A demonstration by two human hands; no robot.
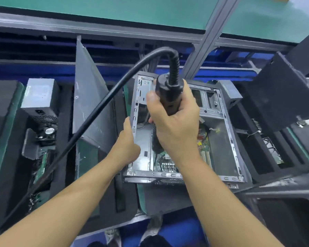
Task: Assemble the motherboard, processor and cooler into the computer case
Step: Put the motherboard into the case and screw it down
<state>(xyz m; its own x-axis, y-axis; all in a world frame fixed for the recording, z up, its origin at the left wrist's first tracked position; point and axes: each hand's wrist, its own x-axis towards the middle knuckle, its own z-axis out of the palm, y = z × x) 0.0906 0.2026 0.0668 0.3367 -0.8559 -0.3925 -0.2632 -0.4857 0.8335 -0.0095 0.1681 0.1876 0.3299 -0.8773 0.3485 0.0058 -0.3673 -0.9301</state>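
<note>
Right hand (pixel 173 125) clamps black corded screwdriver (pixel 169 93) over grey metal computer case (pixel 219 139).
Left hand (pixel 128 145) grips its wall; bit hidden.

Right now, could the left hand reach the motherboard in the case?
Probably yes: the left hand holds the open case beside the motherboard; only the right hand and screwdriver hang over it.

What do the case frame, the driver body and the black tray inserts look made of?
The case frame looks like bare sheet metal, likely steel: grey, dull shine, stamped slots, folded edges. The driver body in the right hand is probably black plastic: smooth, semi-gloss highlights, ribbed flexible strain relief. The tray inserts look like foam: matte black, cut pockets, soft-looking edges.
</note>
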